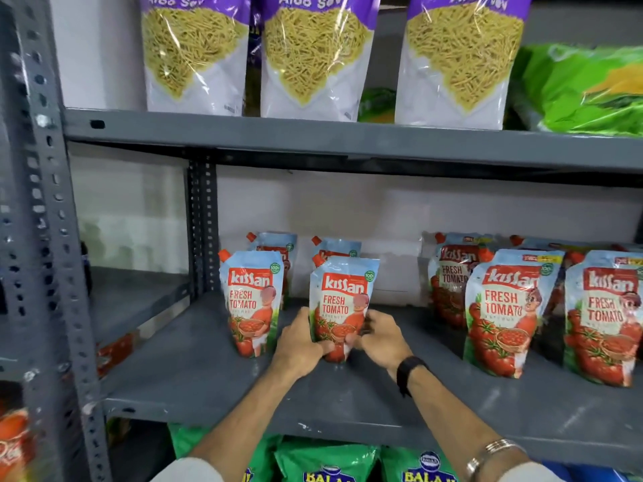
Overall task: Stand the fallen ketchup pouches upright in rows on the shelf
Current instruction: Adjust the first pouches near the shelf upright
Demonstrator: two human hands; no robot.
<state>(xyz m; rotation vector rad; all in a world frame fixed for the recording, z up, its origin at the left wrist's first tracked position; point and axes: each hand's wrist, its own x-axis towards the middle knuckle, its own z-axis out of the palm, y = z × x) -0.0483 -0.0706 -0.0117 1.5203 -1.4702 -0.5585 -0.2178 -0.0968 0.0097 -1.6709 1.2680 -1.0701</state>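
Observation:
Both my hands hold one upright Kissan ketchup pouch (342, 300) near the middle of the grey shelf (215, 380). My left hand (300, 340) grips its lower left side and my right hand (381, 337) its lower right side. Another pouch (251, 304) stands to its left, and each of these two has a pouch upright behind it. To the right, several more pouches (506, 311) stand in rows. I see no pouch lying flat on this shelf.
Aloo Sev bags (315, 53) and green packets (588, 88) sit on the shelf above. Green Balaji packs (323, 464) lie on the shelf below. A perforated grey upright (52, 238) stands at the left. Bare shelf lies in front of the pouches.

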